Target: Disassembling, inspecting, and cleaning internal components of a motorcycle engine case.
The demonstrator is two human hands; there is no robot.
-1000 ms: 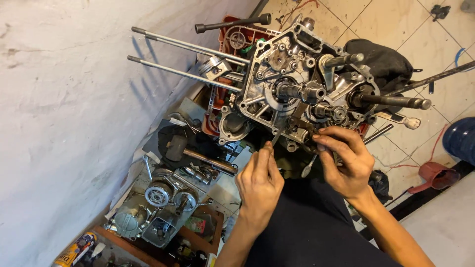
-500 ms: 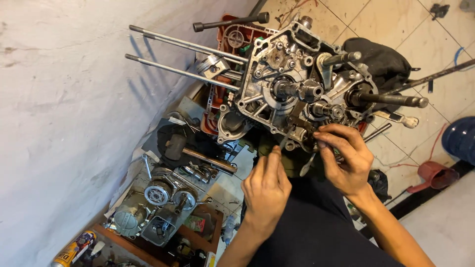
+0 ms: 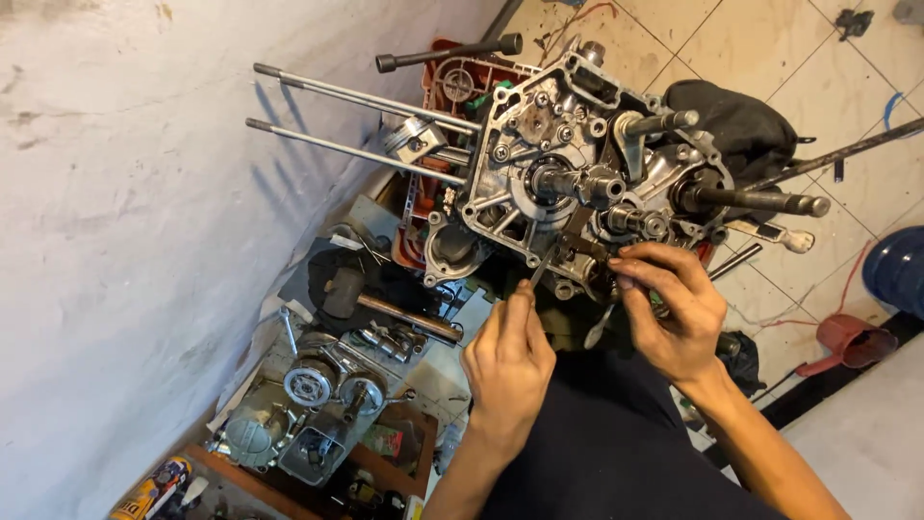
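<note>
An open engine crankcase point(image 3: 587, 164) of bare grey metal stands in front of me, with shafts and gears sticking out and two long studs point(image 3: 356, 101) running left. My left hand point(image 3: 508, 361) grips a thin metal tool point(image 3: 541, 265) whose tip reaches the lower edge of the case. My right hand point(image 3: 674, 308) pinches a small part by the gears at the case's lower right; the part itself is hidden by the fingers.
A hammer point(image 3: 385, 308) lies on dark cloth below the case. Engine covers and parts point(image 3: 308, 395) sit on the floor at lower left. A red tray point(image 3: 452, 82) is behind the case, a white wall on the left, a blue helmet point(image 3: 900, 270) on the tiled floor at right.
Both hands have shifted slightly up toward the lower edge of the case. The thin tool's tip now points at the case.
</note>
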